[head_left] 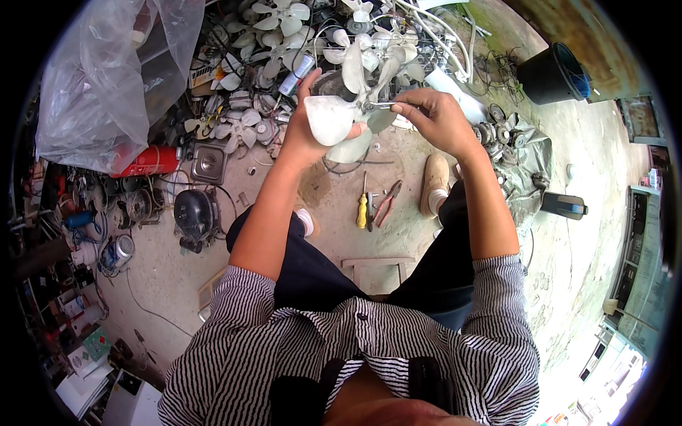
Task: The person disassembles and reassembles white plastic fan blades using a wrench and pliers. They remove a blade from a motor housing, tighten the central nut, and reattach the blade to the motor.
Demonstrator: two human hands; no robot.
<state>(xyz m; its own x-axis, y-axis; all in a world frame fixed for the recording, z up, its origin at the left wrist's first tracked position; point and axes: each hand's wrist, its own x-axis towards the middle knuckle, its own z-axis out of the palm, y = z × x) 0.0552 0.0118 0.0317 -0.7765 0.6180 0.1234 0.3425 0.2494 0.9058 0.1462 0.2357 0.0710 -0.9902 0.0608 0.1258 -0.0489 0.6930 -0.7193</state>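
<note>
A pale fan blade (329,121) with several broad paddles is raised above the floor, some of them partly hidden behind others. My left hand (301,138) grips it from the left, with the thumb tip showing below a paddle and a finger sticking up. At the blade's hub, my right hand (440,119) pinches a thin metal tool (382,104); its tip reaches the hub, and its exact kind cannot be made out. On the floor between my feet lie a yellow-handled screwdriver (362,211), a slim dark tool (370,212) and red-handled pliers (387,204).
A heap of fan blades and small motors (241,131) spreads ahead. Left are a clear plastic bag (106,78), a red cylinder (150,162) and a black compressor (195,215). A black bucket (550,74) and motor parts on a grey sheet (533,170) are right.
</note>
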